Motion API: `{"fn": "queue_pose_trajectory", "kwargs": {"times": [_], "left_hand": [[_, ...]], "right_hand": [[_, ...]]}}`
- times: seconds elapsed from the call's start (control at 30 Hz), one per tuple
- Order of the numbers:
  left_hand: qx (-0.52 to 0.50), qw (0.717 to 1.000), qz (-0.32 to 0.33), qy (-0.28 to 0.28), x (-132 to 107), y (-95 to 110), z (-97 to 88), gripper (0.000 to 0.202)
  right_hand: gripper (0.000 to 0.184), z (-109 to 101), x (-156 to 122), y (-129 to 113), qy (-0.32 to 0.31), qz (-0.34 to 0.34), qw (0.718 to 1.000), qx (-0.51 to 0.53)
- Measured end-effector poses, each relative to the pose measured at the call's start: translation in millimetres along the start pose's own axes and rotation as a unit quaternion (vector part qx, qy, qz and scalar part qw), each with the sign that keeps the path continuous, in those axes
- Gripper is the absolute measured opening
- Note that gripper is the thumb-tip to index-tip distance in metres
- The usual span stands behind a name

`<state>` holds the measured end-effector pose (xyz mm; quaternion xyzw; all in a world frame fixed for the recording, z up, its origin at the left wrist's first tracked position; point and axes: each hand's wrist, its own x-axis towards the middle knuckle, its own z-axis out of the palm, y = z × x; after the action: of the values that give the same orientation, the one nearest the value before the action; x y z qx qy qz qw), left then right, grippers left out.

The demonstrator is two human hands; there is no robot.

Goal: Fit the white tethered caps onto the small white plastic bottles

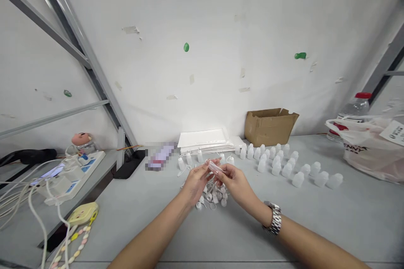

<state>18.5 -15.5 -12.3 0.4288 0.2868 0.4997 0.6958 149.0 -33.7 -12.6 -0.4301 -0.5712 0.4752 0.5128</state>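
My left hand (pixel 196 180) and my right hand (pixel 233 175) meet over the middle of the table, both closed by the fingertips on a small translucent plastic piece (pixel 215 168). Its exact kind is hard to make out behind the fingers. Below them lies a loose pile of small white caps (pixel 217 195), some with thin loops; my hands partly cover it. Just behind my left hand stand a few small white bottles (pixel 189 159) with pointed tops. To the right of my right hand, several small translucent white bottles (pixel 287 170) stand upright in loose rows.
A cardboard box (pixel 268 128) and a flat white stack (pixel 205 141) sit against the wall. At right are a plastic bag (pixel 372 147) and a red-capped bottle (pixel 360 105). A black phone (pixel 130 164), power strip (pixel 82 176) with cables and yellow case (pixel 83 213) lie left.
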Motion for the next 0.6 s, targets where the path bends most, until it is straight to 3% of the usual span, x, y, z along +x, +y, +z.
{"fn": "queue_pose_trajectory", "kwargs": {"times": [0.13, 0.4, 0.6], "left_hand": [[0.002, 1.0, -0.012, -0.007, -1.3, 5.5, 2.3, 0.037], [0.006, 0.999, 0.028, 0.024, -1.9, 17.0, 0.3, 0.032], [0.042, 0.998, 0.038, -0.004, -3.7, 12.2, 1.0, 0.028]], "right_hand": [[0.034, -1.8, -1.0, -2.3, 0.016, -0.044, 0.998, -0.034], [0.035, -5.0, 1.2, -14.9, -0.105, 0.059, 0.976, 0.182], [0.033, -4.4, 1.7, -8.0, -0.093, 0.079, 0.975, 0.186]]}}
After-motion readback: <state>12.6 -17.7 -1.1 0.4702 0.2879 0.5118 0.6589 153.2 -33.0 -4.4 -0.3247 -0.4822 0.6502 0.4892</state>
